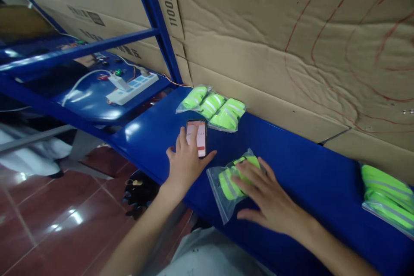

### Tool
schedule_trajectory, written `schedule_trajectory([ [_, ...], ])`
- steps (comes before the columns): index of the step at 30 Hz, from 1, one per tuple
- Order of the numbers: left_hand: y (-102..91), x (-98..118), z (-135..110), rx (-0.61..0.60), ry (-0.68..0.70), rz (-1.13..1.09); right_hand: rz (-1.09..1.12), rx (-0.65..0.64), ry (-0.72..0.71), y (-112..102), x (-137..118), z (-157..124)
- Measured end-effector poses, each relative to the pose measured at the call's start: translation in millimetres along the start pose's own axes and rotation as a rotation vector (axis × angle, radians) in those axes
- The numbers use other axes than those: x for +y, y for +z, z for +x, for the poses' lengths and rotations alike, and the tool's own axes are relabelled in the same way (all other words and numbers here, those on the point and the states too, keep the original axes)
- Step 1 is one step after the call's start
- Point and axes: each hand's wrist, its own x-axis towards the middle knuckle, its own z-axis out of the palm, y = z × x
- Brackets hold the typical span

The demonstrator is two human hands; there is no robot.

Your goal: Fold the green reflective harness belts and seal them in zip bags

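Observation:
My left hand (186, 157) is over a smartphone (201, 138) lying on the blue shelf, its fingers spread and a fingertip at the lit screen. The screen is pale pink with a red bar low down. My right hand (265, 194) rests with spread fingers on a clear plastic bag (221, 185) that holds a folded neon-yellow reflective strap (229, 184). The fingers cover part of this bag; they lie on top and do not wrap round it. Just behind the phone, several similar bagged straps (211, 107) sit in a row against the cardboard.
More bagged neon straps (386, 196) lie at the far right of the blue shelf (291, 159). Cardboard (258, 51) stands along the back. A blue metal post (164, 39) rises at left, beyond it a white power strip (132, 88) with cables. Dark shoes (140, 192) are on the tiled floor.

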Motion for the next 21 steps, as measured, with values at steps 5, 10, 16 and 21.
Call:
schedule_trajectory([
  [5, 2.4, 5.2, 4.8, -0.071, -0.048, 0.035, -0.023, -0.050, -0.026, 7.3, -27.4, -20.6],
  [10, -1.2, -4.9, 5.2, -0.112, -0.018, -0.062, -0.022, -0.007, 0.052, -1.2, 0.2, -51.8],
  [16, 0.2, -22.8, -8.0, -0.148, 0.086, -0.142, -0.108, 0.081, 0.122, -12.2, 13.3, -70.9],
  [21, -3.6, -30.5, -28.1, -0.215, 0.164, -0.158, -0.186, 0.225, 0.221, -1.8, -8.7, -68.4],
])
